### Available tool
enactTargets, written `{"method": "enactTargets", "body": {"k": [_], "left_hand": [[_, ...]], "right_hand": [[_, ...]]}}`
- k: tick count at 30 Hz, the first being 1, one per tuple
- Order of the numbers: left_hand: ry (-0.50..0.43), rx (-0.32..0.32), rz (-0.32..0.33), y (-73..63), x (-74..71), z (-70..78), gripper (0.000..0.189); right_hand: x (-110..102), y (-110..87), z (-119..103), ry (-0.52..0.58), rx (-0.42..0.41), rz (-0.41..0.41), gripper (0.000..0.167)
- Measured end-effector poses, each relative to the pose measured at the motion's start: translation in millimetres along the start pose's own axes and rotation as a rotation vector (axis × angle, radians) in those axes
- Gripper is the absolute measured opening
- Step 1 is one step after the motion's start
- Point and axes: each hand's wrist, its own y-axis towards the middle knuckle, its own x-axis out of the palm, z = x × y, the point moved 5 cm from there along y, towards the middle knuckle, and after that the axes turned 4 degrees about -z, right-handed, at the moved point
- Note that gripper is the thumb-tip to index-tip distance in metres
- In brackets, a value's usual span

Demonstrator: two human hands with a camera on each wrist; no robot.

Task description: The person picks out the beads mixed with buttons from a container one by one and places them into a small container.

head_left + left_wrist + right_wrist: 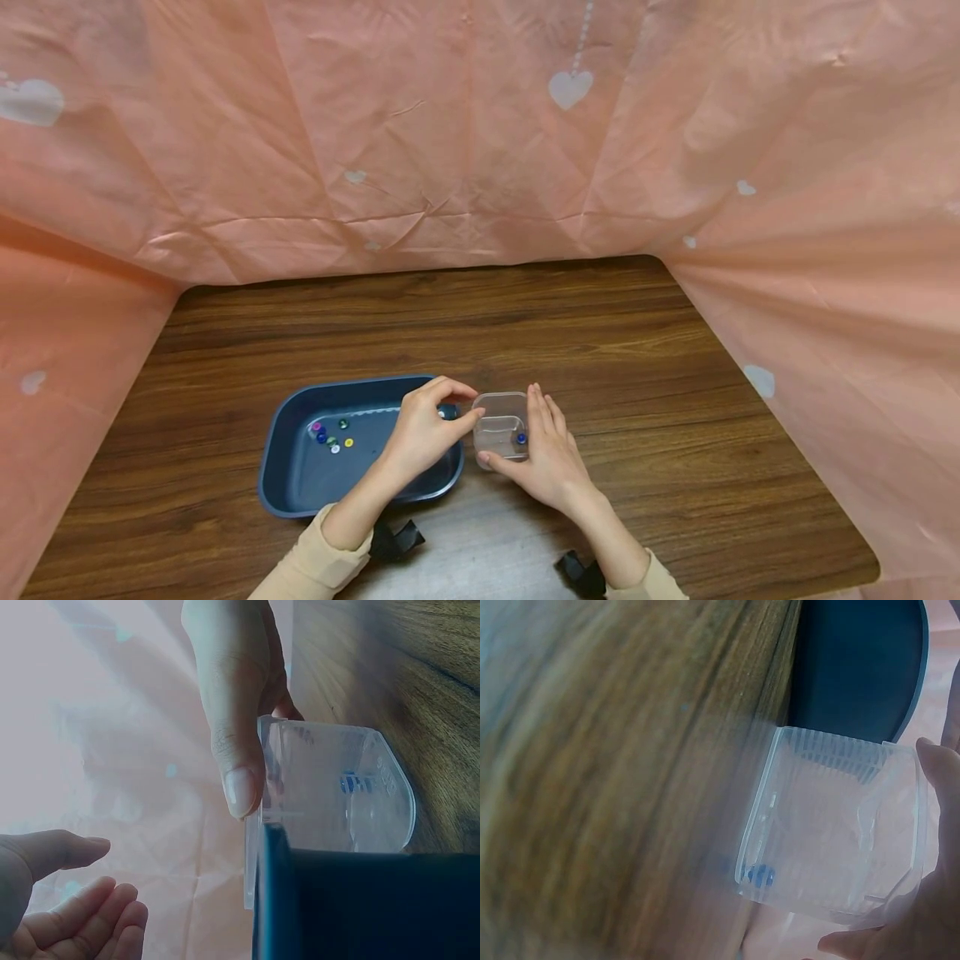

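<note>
- Brown wood-grain worktop [645, 358]: blue oblong tray [315, 483] beside clear square plastic box [498, 429].
- Right hand [546, 462] clasps box, presumably steadying it.
- Left hand [426, 427] seemingly empty, thumb and fingers parted.

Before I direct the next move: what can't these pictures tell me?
Head: floor of the dark-blue rectangular plastic basin, partly behind the left hand.
Left wrist: basin contents, hidden by its wall.
Right wrist: exact shape of the small blue piece, blurred through the clear, squarish plastic box.

Clear glossy plastic container [498, 432], smooth plastic tub [330, 483], wood-grained tabletop [690, 417], creased thin sheeting [450, 125].
</note>
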Motion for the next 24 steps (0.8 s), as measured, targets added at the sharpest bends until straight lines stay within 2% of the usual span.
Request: {"method": "enactTargets", "body": {"k": [11,20,24], "left_hand": [[0.016,-0.053,0.021,-3.9,-4.2,-5.4,0.018],[0.033,-0.008,0.068,-7.8,-10.5,-8.5,0.017],[0.021,-0.025,0.074,-9.8,-14.3,-11.0,0.017]], "right_hand": [[0.4,0.2,0.7,0.003,-0.006,0.007,0.121],[0.7,0.6,1.3,-0.001,-0.01,0.008,0.12],[0.6,0.5,0.8,-0.001,-0.008,0.007,0.12]]}}
